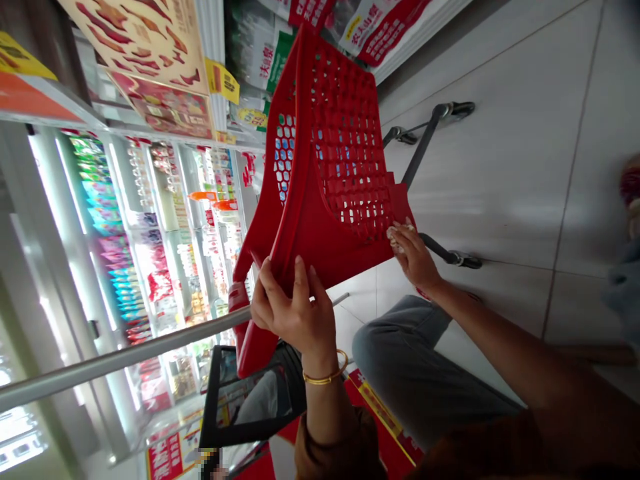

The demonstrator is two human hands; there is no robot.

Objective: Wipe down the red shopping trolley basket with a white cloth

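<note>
A red plastic shopping cart (320,233) with a latticed basket fills the middle of the head view, which is turned sideways. My left hand (297,303) grips the rim of the cart's side panel near its handle end, with a gold bangle on the wrist. Pressed against the lower edge of the basket, my right hand (413,257) holds a crumpled whitish cloth (399,238), mostly covered by the fingers. Whether the cloth is fabric or paper I cannot tell.
Grey metal legs with casters (463,259) extend from the cart. A metal rail (125,357) crosses at left. Lit shelves (170,267) hold packaged goods, and bottle packs (370,30) sit above the basket. My bent knee (390,347) is close below, over grey tile floor (510,187).
</note>
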